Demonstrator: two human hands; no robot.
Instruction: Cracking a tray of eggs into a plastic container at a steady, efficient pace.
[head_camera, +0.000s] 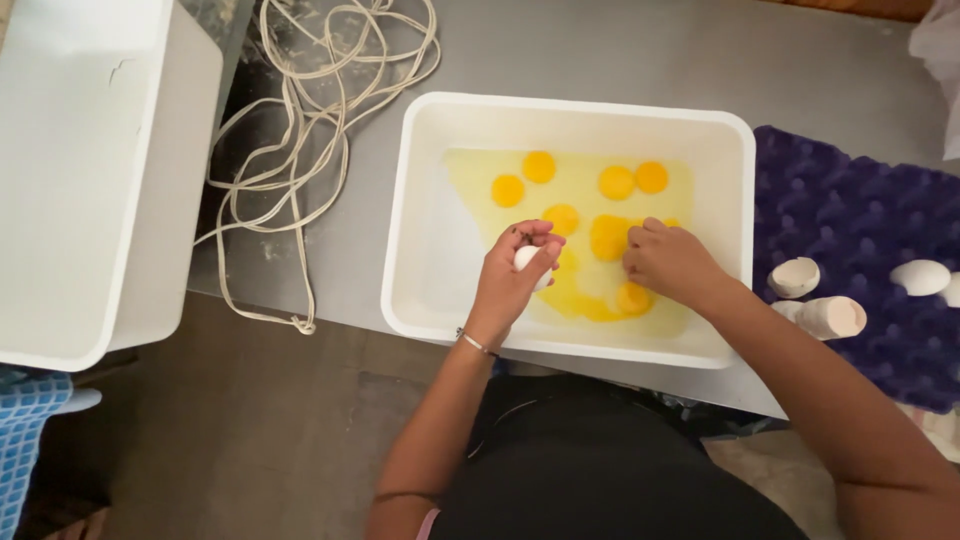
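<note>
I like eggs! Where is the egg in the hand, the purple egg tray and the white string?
egg (527, 258), head view, shell showing between the left hand's fingers.
purple egg tray (860, 225), head view, bare cups.
white string (300, 140), head view, tangled middle.

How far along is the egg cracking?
Done: several yolks already float in the white tub, and emptied shells sit on the purple egg tray. In hand: the left hand holds a white egg over the tub; the right hand is beside it, low over the yolks. Left: no whole eggs can be made out on the tray's visible part.
</note>
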